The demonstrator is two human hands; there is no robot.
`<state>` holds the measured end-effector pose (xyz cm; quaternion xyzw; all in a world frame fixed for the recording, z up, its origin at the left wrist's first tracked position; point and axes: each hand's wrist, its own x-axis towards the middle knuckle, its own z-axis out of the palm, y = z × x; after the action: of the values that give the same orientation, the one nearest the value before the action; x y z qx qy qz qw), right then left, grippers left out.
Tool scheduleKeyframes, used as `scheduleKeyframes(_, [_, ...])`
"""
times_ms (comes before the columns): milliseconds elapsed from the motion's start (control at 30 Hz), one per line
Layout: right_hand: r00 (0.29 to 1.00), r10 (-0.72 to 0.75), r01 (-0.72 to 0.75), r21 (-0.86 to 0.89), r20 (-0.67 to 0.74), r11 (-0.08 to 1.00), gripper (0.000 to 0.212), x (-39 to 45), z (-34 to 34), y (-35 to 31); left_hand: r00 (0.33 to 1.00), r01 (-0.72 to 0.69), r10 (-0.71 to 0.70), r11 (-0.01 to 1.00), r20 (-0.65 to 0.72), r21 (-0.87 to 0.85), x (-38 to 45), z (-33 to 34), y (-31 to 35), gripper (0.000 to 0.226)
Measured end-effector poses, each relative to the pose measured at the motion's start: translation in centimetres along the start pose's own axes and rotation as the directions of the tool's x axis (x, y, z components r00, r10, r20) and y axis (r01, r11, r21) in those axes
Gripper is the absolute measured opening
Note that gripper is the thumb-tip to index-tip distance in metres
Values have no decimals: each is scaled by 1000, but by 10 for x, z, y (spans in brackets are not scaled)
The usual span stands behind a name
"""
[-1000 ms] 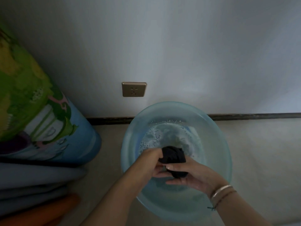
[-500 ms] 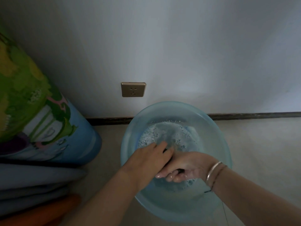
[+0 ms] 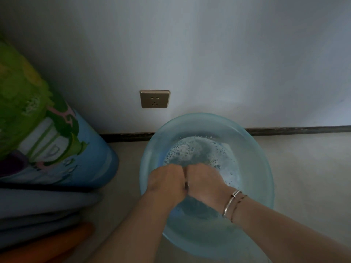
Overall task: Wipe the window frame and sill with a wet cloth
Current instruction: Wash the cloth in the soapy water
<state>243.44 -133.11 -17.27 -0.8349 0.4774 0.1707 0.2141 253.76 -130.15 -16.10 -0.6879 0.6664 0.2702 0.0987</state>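
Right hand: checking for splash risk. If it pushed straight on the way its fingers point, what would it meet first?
Probably the soapy water, then the basin; depth is unclear.

My left hand (image 3: 167, 184) and my right hand (image 3: 204, 184) sit knuckle to knuckle, dipped in the soapy water (image 3: 191, 152) of a pale blue plastic basin (image 3: 266, 173) on the floor (image 3: 303, 168). My fingers curl downward into the water; what they hold is hidden beneath them. Foam bubbles float just beyond my knuckles. Two thin bangles (image 3: 232, 205) circle my right wrist. Past my hands, a wall socket (image 3: 154, 99) sits on the white wall (image 3: 209, 54) above a dark skirting board (image 3: 294, 130). To the left of my left hand stands a rolled colourful mat (image 3: 47, 130), with folded grey bedding (image 3: 38, 205) nearer me.
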Motion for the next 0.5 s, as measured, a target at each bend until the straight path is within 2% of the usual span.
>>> scheduleKeyframes(67, [992, -111, 105, -106, -59, 989, 21, 4, 1, 5, 997, 78, -75, 986, 20, -149, 1, 2, 0, 25])
scheduleKeyframes(133, [973, -196, 177, -147, -119, 973, 17, 8, 1, 9, 986, 157, -130, 934, 103, -322, 3, 2, -3, 21])
scheduleKeyframes(200, [937, -285, 234, -242, -201, 942, 7, 12, -1, 16, 974, 207, -127, 840, 189, -502, 9, 4, -4, 13])
scheduleKeyframes(267, [874, -361, 271, -292, -324, 917, 13, 14, -2, 25, 971, 222, -107, 747, 216, -627, 13, 7, 0, 10])
scheduleKeyframes(367, [823, -395, 273, -325, -409, 906, 21, 15, -3, 36, 976, 214, -136, 749, 170, -627, 14, 5, 9, 14])
scheduleKeyframes(500, [825, -309, 199, -268, -473, 943, 31, 15, 0, 41, 973, 229, -210, 837, 94, -497, 8, 4, 12, 20])
